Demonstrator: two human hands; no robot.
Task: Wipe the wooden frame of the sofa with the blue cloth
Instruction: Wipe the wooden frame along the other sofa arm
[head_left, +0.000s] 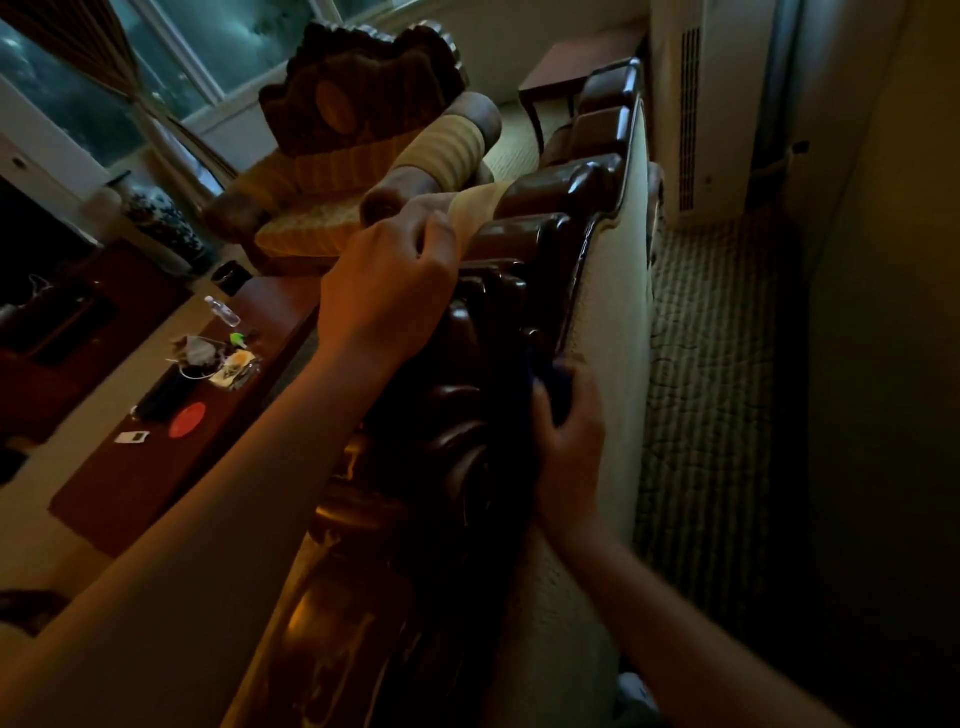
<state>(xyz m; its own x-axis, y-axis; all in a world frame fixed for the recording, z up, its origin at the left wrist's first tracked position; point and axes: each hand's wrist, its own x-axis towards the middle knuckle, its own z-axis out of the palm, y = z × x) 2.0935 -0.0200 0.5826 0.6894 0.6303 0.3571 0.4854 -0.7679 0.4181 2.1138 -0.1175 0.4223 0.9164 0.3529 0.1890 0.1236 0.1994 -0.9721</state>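
Right hand (566, 415) grips blue cloth (553, 379) mid-frame against carved wooden frame (483, 322); left hand (389, 280), fingers curled, braces its crest. Advice: press cloth into the grooves.

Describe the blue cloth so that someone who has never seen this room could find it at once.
Start at the carved, dark wooden frame that runs along the top of the sofa back. Near its middle the right hand grips the frame's rear edge, next to the pale upholstery. The blue cloth is the dark blue wad bunched under those fingers, the only blue thing among brown wood and cream fabric.
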